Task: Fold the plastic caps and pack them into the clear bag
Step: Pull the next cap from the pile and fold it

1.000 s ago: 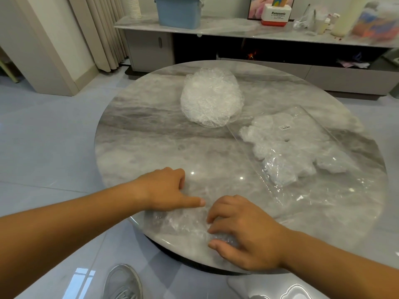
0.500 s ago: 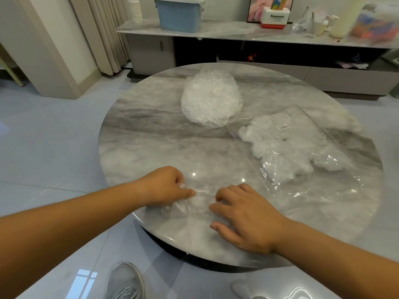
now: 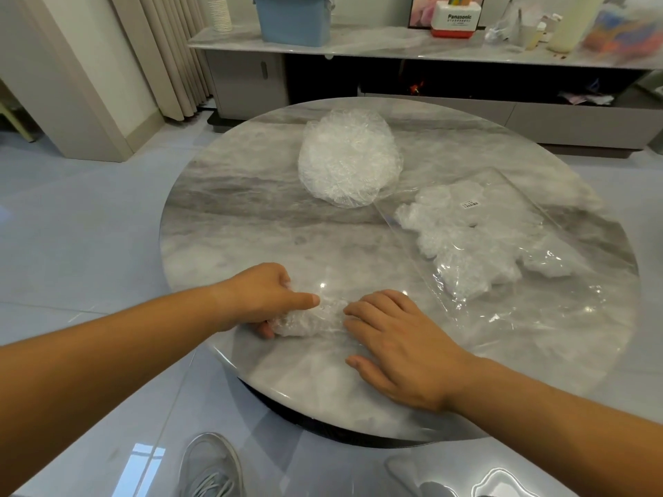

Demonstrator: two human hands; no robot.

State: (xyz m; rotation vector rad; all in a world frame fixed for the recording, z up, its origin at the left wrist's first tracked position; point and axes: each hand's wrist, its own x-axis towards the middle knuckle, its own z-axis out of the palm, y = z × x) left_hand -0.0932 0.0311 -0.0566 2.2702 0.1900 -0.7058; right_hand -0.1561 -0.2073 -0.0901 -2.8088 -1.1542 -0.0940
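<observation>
- Head view: the left hand [image 3: 265, 299] pinches one end of a crumpled cap [image 3: 312, 319] at the near edge of the bench [image 3: 229, 224]. The right hand [image 3: 398, 342] presses bent fingertips on the other end, probably to hold a fold.
- The clear bag [image 3: 531, 310] lies just right of the hands, within easy reach for packing, with folded caps [image 3: 462, 245] inside. The pile of caps [image 3: 348, 157] sits behind.
- The bag's sticker [image 3: 470, 204] is too small to read. A box [image 3: 455, 19] on the shelf [image 3: 376, 44] reads "Panasonic".

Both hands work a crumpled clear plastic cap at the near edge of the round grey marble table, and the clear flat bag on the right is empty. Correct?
No. The head view shows the clear flat bag holding several folded white caps. The rest stands: left hand and right hand work the crumpled clear plastic cap at the near edge of the round grey marble table.
</observation>
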